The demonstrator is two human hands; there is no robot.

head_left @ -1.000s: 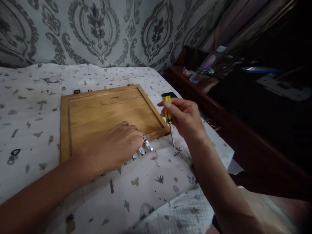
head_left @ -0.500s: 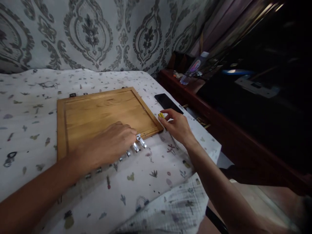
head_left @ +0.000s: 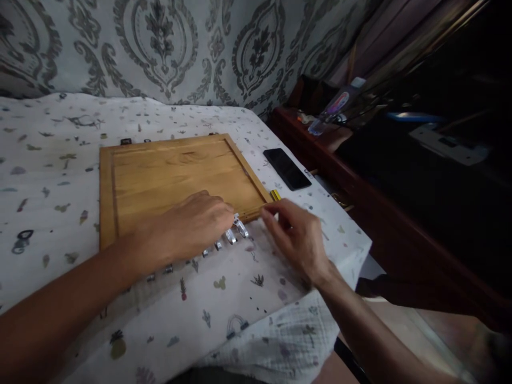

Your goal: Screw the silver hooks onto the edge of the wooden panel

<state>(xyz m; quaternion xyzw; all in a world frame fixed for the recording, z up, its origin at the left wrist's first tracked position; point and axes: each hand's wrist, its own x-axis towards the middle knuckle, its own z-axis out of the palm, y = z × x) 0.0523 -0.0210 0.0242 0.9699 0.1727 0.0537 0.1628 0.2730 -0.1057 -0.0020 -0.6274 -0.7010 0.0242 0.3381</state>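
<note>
A framed wooden panel (head_left: pixel 180 170) lies flat on the patterned cloth. My left hand (head_left: pixel 196 221) rests over its near edge with fingers curled down beside the metal brackets (head_left: pixel 240 226); what its fingertips hold, if anything, is hidden. Several more small metal pieces (head_left: pixel 218 246) line that edge. Just off the panel's right corner is my right hand (head_left: pixel 298 234), thumb and fingers bent toward each other; anything between them is too small to make out. Behind it a yellow handle (head_left: pixel 275 195) lies on the cloth beside the panel.
A black phone (head_left: pixel 287 168) lies right of the panel. Further right, a dark red wooden edge (head_left: pixel 360 197) borders the cloth-covered surface, with a clear bottle (head_left: pixel 336 106) on it. A patterned curtain (head_left: pixel 216 48) hangs behind.
My right hand has left the yellow handle and moved nearer, beside the panel's corner. My left hand keeps its place on the near edge. The view has shifted slightly.
</note>
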